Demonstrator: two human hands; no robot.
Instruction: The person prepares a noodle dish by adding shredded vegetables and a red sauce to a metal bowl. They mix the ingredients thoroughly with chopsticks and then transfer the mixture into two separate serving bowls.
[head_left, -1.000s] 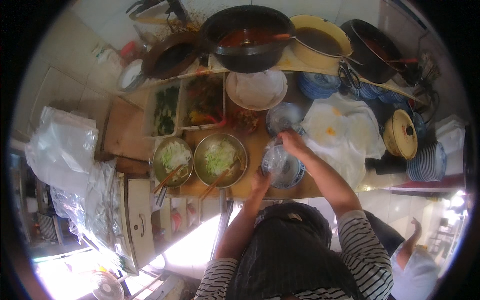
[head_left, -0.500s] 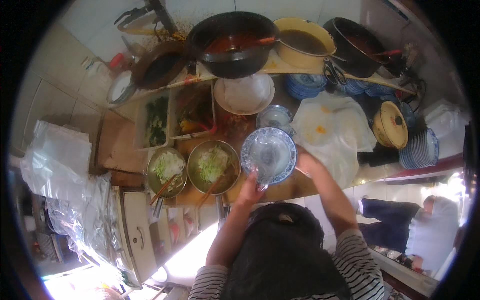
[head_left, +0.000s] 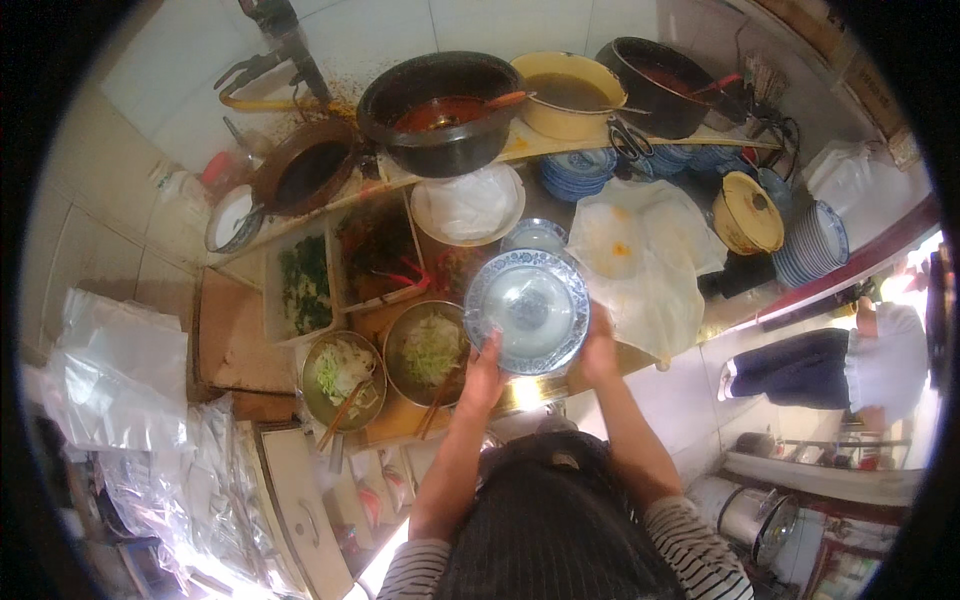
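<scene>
1. Hands first: the left hand and the right hand each close on an edge of a blue-patterned bowl, so the grip is a two-sided clasp on the rim, fingers curled under and nothing else in either hand.
2. The bowl is held up off the desk, level with its mouth upward, in front of the person's chest and just to the right of the two metal bowls. A clear plastic liner seems to sit inside it, which would explain the glossy look; this is hard to make out for certain.
3. Two metal bowls of shredded vegetables and stand side by side at the near edge of the desk, each with chopsticks leaning in it, placed where the left hand can get at them easily.
4. Behind them a white tray of greens and a tray of darker food lie next to each other.
5. On a raised shelf at the back stand a black pot of red sauce, a yellow basin of brown liquid and another dark pot, ladles resting in them.
6. Stacks of blue-patterned plates stand to the right, well apart from the held bowl, next to a yellow lidded pot.
</scene>
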